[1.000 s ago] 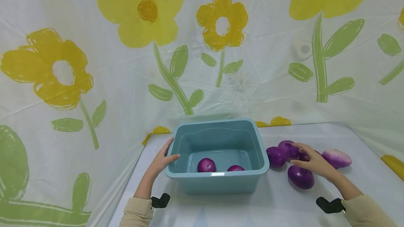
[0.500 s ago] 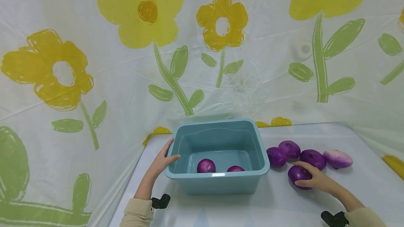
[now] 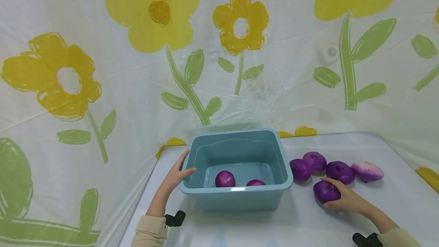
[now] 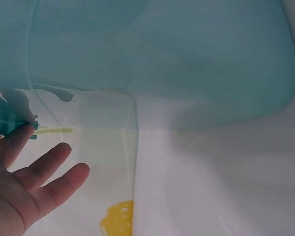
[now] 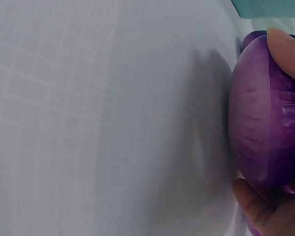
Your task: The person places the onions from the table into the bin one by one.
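In the head view my right hand (image 3: pixel 349 198) grips a red onion (image 3: pixel 324 191), with the thumb on its near side and the fingers over the far side. The right wrist view shows this onion (image 5: pixel 255 113) close up between thumb and fingers. Whether it is clear of the table cannot be told. My left hand (image 3: pixel 176 173) holds the left rim of a blue-green plastic bin (image 3: pixel 236 200), thumb over the rim and fingers along the outside. Inside the bin lie two red onions, one at left (image 3: pixel 225 179) and one (image 3: pixel 255 182) partly hidden by the front wall.
To the right of the bin sit three more red onions, at left (image 3: pixel 300 170), behind (image 3: pixel 314 161) and at right (image 3: pixel 340 172). Beyond them lies a pale pink and purple elongated vegetable (image 3: pixel 367 172). A flowered curtain (image 3: pixel 291 87) hangs behind the white table (image 3: pixel 240 228).
My right hand has moved down and nearer from above the rear onions to the front onion and now grips it. The onion has turned slightly. My left hand stays on the bin.
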A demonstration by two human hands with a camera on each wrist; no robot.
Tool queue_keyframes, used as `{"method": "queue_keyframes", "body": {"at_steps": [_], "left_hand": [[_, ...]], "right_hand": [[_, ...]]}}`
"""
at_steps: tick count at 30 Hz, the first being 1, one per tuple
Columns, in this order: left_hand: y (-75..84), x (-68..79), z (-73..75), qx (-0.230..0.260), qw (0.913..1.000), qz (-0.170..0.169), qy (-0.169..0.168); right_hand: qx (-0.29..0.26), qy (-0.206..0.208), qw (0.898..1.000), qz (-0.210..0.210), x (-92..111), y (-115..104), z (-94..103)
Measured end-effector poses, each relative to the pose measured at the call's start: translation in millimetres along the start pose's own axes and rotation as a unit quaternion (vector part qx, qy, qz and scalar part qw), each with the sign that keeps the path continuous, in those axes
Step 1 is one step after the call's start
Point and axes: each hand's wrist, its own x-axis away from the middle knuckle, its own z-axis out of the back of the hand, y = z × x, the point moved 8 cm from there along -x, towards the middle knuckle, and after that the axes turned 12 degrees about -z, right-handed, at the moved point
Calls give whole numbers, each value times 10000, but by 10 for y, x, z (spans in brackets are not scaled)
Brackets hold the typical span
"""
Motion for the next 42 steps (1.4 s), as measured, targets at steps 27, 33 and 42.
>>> {"method": "queue_keyframes", "body": {"at_steps": [27,33,42], "left_hand": [[-59,-31,8,-31,9999,-126,-3],[-65,-31,7,-25,9999,-135,2],[-49,-35,12,4,9999,-133,18]], "right_hand": [[400,-69,9991,-85,-259,-700,724],[575,-236,9977,-265,-358,-902,862],[422,-319,9986,-26,-484,-1346,984]]}}
